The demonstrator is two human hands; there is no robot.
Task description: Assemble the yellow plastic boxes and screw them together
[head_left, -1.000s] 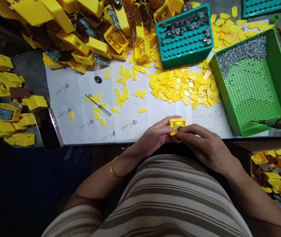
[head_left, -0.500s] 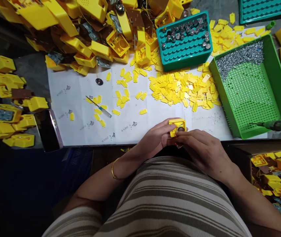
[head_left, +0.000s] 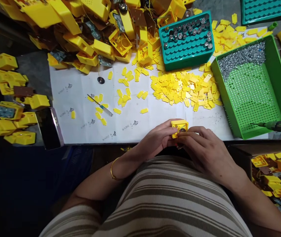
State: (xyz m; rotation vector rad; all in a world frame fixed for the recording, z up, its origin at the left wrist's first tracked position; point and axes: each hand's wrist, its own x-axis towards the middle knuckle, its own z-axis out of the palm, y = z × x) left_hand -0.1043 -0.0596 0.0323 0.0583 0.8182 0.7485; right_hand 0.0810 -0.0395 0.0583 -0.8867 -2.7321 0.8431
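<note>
Our left hand [head_left: 156, 134] pinches the yellow housing [head_left: 179, 122] near the edge of the white paper [head_left: 130, 113]; our right hand [head_left: 201, 142] has fingers bunched at its round disc [head_left: 183, 130], grip unclear. A slip could unseat it.

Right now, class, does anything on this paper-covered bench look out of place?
Yes: a round, dark, shiny disc lies on the white paper, its thin wire trailing from the jumbled yellow plastic housings, perhaps pulled loose.
</note>
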